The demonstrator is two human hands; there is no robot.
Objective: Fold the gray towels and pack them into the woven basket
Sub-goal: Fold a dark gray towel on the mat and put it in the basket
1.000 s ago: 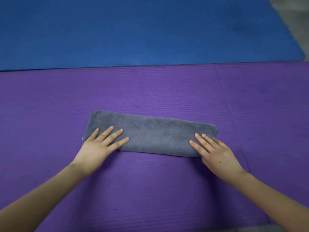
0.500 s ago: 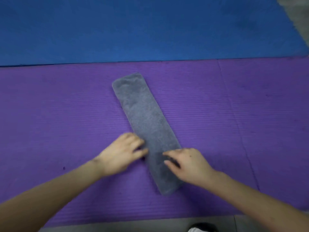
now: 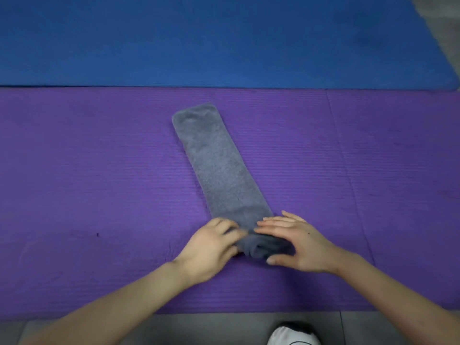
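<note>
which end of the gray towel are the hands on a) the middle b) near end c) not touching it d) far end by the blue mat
b: the left hand and right hand both hold the bunched near end of the gray towel; its far end lies flat.

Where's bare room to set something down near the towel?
Bare purple mat flanks the gray towel on both sides; the blue mat beyond its far end is bare too. Crowded: the towel's near end, where the left hand and right hand grip the rolled part.
</note>
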